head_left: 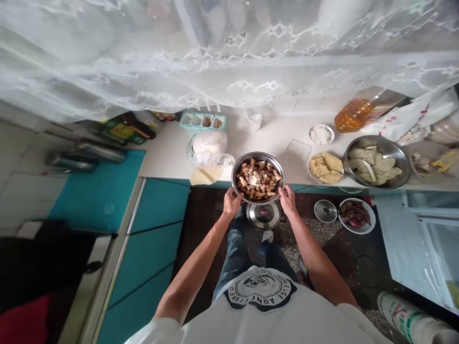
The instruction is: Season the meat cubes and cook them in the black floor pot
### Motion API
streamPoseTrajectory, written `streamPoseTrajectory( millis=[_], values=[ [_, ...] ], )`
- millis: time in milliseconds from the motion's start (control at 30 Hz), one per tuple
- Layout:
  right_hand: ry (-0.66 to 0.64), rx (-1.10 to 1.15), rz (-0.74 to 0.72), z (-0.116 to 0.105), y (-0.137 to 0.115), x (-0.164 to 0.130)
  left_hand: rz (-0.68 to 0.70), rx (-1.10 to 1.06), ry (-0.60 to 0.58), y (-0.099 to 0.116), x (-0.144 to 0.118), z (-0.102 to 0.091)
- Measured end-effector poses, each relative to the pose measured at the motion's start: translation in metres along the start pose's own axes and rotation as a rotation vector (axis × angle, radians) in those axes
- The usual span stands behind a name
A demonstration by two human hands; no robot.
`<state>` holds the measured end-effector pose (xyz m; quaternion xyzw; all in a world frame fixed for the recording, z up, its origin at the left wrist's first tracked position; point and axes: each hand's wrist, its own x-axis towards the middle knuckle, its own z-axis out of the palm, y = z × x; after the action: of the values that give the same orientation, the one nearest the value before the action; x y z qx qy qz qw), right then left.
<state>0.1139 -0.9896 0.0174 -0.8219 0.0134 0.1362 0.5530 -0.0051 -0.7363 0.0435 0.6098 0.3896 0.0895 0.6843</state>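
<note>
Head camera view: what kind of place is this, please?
Most likely a home kitchen. Both hands, left and right, hold a steel bowl of chopped food by a white counter bearing an oil bottle and a spice box.

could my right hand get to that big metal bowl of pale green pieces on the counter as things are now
Probably not right away. The right hand grips the rim of the steel bowl of browned chunks, as does the left hand. The counter between it and the big metal bowl holds only a plate of yellow pieces.
</note>
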Motion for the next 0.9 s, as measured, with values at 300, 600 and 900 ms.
streamPoseTrajectory(
  millis=[300,600,900],
  values=[
    [-0.138,-0.114,-0.049,-0.021,-0.038,-0.112,-0.091,-0.077,0.192,-0.019,-0.15,-0.049],
    [-0.232,-0.176,-0.166,-0.017,-0.069,-0.167,-0.033,-0.033,0.31,-0.035,-0.239,-0.115],
    [-0.158,-0.349,-0.237,0.02,-0.079,-0.209,-0.041,0.025,0.287,-0.043,-0.297,-0.181]
  ],
)
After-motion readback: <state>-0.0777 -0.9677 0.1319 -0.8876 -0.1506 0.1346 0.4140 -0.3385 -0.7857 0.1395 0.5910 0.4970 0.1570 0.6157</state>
